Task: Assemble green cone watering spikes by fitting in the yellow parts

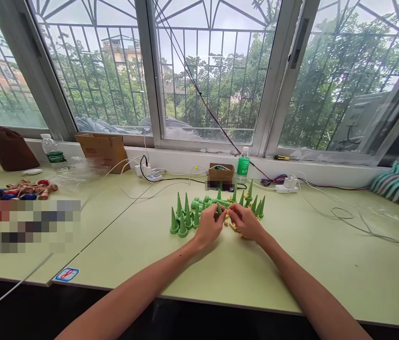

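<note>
My left hand is closed around a green plastic watering spike, whose pointed tip shows above the fingers. Close beside it, my right hand pinches at the near side of that spike; whatever sits between its fingertips is too small to make out. Several more green spikes stand point-up left of my hands, and others stand to the right. Behind my hands, green ribbed pieces lie on their sides. Small yellow parts are scattered on the table beneath my right hand.
Along the window wall are a small cardboard box, a green-labelled bottle and power strips with loose cables. Wooden toys lie at the left; turquoise hangers are at the right. The table's front edge runs below my forearms.
</note>
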Motion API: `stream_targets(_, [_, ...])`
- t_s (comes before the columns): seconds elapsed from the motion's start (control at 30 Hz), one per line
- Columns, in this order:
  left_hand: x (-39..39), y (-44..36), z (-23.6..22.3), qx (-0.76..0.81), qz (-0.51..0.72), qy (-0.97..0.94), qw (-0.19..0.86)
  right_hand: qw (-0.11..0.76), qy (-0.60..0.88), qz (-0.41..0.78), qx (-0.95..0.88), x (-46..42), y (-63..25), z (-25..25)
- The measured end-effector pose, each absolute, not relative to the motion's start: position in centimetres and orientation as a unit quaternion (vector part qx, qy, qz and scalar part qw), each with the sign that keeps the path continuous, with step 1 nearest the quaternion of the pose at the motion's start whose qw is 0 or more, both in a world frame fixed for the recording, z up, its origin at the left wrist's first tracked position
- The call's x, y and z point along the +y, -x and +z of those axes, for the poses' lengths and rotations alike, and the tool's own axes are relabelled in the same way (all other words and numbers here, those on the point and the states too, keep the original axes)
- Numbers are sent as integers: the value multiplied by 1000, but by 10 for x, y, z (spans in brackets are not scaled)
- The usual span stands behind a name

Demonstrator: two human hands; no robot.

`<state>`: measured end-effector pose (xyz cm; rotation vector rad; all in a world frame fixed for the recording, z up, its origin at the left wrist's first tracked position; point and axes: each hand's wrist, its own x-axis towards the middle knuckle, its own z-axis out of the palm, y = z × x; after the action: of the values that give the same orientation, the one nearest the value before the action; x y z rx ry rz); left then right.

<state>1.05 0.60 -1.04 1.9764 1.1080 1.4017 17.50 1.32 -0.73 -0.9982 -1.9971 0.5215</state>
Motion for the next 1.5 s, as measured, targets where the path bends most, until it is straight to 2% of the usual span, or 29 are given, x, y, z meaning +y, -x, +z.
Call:
stream_targets(0.33, [4, -9, -7, 396, 510, -722, 249, 410, 402, 175, -800, 13, -175, -5])
stream_targets(1.5, [-1, -7, -3, 385, 512, -711, 291, 416, 389, 185, -801, 12, -176, -5])
